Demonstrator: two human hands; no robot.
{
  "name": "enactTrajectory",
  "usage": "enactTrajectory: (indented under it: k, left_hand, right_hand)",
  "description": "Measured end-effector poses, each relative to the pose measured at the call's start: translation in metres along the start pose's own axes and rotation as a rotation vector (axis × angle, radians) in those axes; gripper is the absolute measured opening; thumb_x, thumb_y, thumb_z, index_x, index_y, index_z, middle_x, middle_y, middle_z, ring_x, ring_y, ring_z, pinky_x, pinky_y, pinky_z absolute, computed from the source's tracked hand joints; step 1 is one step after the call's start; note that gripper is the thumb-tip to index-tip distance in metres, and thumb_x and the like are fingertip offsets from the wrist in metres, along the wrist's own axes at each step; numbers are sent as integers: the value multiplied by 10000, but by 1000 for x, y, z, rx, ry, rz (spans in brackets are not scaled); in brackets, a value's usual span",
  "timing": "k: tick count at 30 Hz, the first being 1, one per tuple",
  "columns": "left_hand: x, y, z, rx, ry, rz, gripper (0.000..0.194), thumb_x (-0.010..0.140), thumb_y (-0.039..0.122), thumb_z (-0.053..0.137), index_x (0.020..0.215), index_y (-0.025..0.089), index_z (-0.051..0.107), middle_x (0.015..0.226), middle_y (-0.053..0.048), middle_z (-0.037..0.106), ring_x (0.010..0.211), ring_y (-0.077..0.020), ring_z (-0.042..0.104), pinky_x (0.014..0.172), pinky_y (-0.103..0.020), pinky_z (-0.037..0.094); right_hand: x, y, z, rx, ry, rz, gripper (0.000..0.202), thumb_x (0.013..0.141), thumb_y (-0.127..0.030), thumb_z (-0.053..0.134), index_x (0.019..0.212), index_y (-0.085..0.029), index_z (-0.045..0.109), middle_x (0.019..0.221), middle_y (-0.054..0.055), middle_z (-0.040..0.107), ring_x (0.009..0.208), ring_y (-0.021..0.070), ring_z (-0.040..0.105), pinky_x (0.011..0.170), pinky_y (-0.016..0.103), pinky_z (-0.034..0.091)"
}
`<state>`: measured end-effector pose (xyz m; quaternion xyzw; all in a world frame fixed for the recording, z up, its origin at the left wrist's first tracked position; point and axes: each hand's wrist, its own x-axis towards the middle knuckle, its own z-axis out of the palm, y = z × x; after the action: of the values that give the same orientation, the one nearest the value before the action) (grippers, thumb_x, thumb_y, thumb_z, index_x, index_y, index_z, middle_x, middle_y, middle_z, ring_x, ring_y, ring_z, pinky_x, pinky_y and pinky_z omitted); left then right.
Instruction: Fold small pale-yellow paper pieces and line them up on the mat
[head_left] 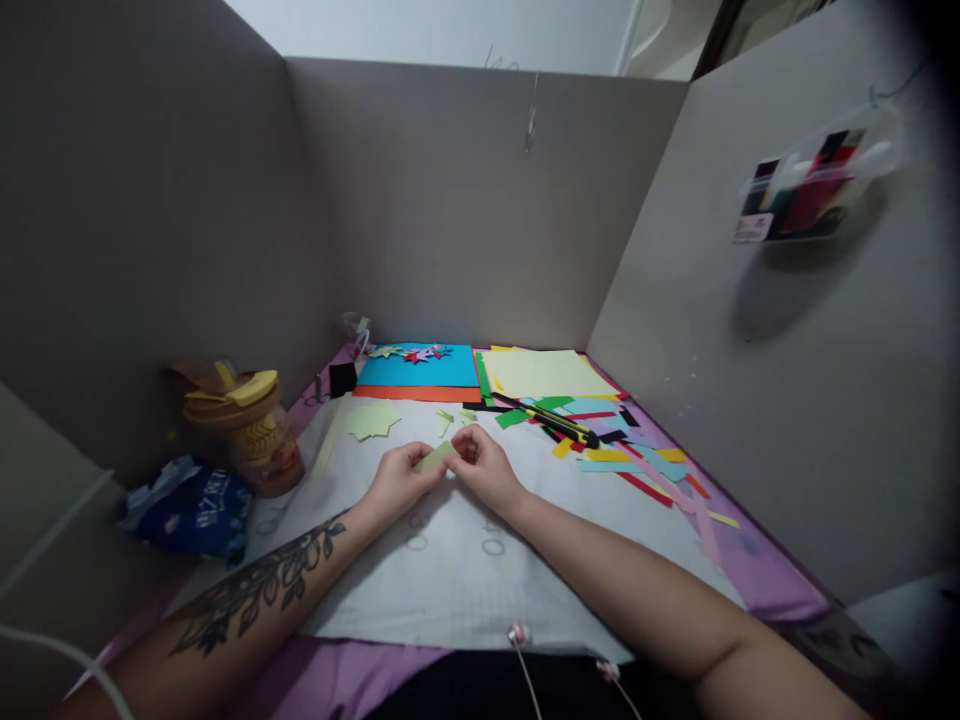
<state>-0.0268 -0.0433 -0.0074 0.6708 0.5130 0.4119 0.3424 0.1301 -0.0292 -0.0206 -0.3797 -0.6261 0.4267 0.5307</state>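
Between my two hands is a small piece of pale green paper. My left hand pinches its left end, thumb on top. The fingers of my right hand are closed on its upper right corner. Just beyond lie small folded pale green paper pieces. To their left is a larger pale green paper shape with a jagged edge. A narrow pale green strip lies farther left. All of these rest on a white sheet with pencil marks.
Coloured paper scraps spread on the right, with a black and yellow cutter among them. At the back, folded paper stars sit on blue card beside pale yellow sheets. A lidded cup and blue packet stand left.
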Motion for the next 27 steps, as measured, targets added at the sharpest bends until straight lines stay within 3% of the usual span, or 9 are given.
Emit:
enactTrajectory:
  k: [6, 21, 27]
  left_hand:
    - [1, 0, 1, -15, -12, -21, 178, 664, 321, 587, 685, 145, 592, 614, 11, 579, 542, -105, 489, 485, -199, 346]
    - [4, -10, 2, -109, -37, -66, 210, 634, 251, 606, 807, 153, 539, 599, 25, 591, 484, -96, 506, 431, -178, 322]
    - [4, -3, 1, -135, -11, -67, 236, 659, 283, 624, 829, 154, 523, 592, 24, 591, 478, -91, 508, 430, -171, 324]
  right_hand:
    - [-2, 1, 1, -11, -63, 71, 247, 683, -167, 568, 902, -216, 464, 636, -61, 542, 584, 116, 535, 558, 229, 401]
    - [8, -4, -14, -8, 45, 24, 288, 690, -223, 582, 934, -218, 432, 608, -84, 494, 555, 105, 502, 555, 225, 386]
    - [5, -1, -5, 116, -18, 91, 423, 656, -207, 629, 1003, -232, 390, 674, -68, 571, 599, 119, 562, 566, 226, 417]
